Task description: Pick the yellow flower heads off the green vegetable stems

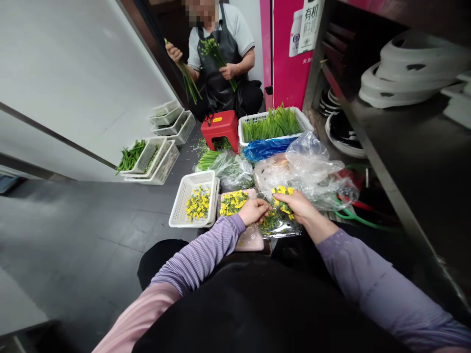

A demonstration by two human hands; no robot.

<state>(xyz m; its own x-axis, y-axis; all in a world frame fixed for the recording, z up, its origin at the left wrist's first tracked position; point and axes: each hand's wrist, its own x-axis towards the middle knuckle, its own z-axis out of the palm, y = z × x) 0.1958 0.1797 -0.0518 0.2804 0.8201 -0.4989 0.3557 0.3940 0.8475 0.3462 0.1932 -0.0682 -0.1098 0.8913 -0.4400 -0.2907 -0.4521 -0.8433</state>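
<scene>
My right hand (299,205) is closed round a small bunch of yellow flowers (282,200) with green stems. Close to it, my left hand (253,212) has its fingertips pinched together; what is between them is too small to make out. Below both hands lies a clear plastic tray (290,229) with green stem pieces (270,221) in it. A pink board (252,240) sits under my left wrist, and a heap of yellow flowers (234,202) rests at its far end. To the left, more yellow flowers (197,203) lie in a white perforated basket (177,212).
Clear plastic bags (305,171) and a blue bag (270,148) lie ahead, before a basket of green stalks (272,125). A red stool (221,126) stands near a seated co-worker (228,59) holding green stalks. A metal shelf (405,147) with dishes borders the right.
</scene>
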